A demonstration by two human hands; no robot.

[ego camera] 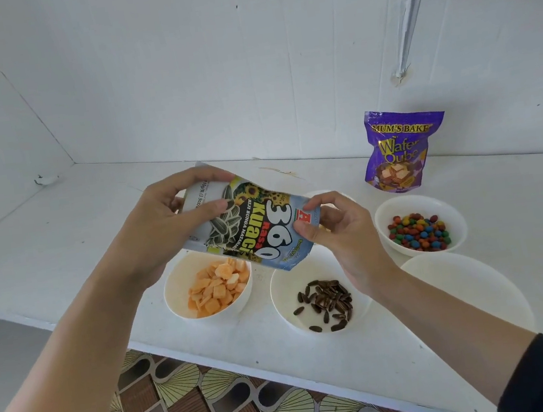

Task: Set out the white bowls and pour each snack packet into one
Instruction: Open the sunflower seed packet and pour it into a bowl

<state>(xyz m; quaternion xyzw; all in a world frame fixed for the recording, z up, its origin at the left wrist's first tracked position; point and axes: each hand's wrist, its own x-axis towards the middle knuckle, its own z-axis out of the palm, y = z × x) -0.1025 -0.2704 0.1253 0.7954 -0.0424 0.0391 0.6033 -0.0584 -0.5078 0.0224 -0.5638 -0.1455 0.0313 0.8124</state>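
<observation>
A sunflower-seed packet (252,229) is tilted mouth-down over a white bowl (284,302) that holds a small heap of dark seeds (327,302). My left hand (166,230) grips the packet's bottom end. My right hand (343,234) pinches its upper edge near the mouth. To the left stands a white bowl (174,291) of orange crackers. A white bowl (454,213) of coloured candies sits to the right. An empty white bowl (473,283) lies partly behind my right forearm. A purple wafer packet (397,151) stands upright at the back right.
Everything rests on a white shelf (60,240) set into white walls. Its front edge runs diagonally from left to lower right, above a patterned floor (220,406). A white bracket (407,15) hangs on the wall at the upper right. Another white rim (313,195) peeks out behind the seed packet.
</observation>
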